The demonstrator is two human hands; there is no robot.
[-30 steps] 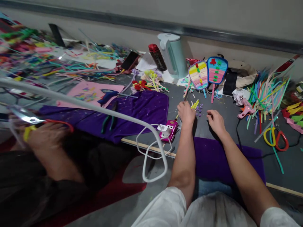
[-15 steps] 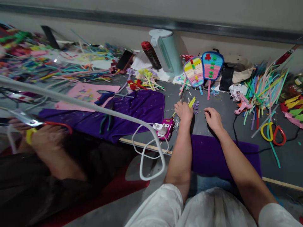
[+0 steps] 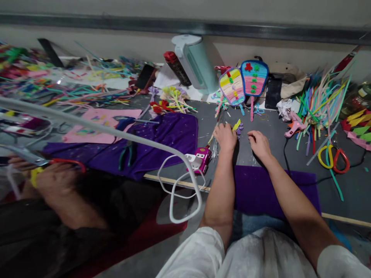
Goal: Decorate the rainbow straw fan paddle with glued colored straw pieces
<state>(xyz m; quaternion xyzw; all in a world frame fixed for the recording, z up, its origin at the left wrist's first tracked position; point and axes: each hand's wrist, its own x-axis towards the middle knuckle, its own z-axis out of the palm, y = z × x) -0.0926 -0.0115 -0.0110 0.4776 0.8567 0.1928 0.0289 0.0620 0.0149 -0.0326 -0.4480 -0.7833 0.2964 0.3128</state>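
Note:
My left hand [image 3: 226, 138] rests on the grey table with its fingers curled downward. Its fingertips are turned away, and what they grip, if anything, is hidden. Just right of those fingers lie yellow fuzzy stem pieces [image 3: 237, 124] and small purple coils [image 3: 240, 129]. Thin silvery wires [image 3: 215, 148] are by the left wrist. A short gap to the right, my right hand [image 3: 259, 144] hovers low or rests on the table, its fingers loosely bent and nothing visible in them. Under the forearms lies a folded purple cloth [image 3: 269, 189].
A magenta power strip [image 3: 203, 157] with a white cord sits left. Two fuzzy-stem fans [image 3: 254, 79] lean at the back beside a pale blue jug [image 3: 199, 65]. At right are a pink glue gun [image 3: 295, 125] and scissors [image 3: 341, 160]. A co-worker's hands [image 3: 56, 177] hold scissors at left.
The view has shifted slightly. Beside my left fingers, the purple coils now appear bunched closer together, partly behind the yellow pieces. Both hands stay almost where they were.

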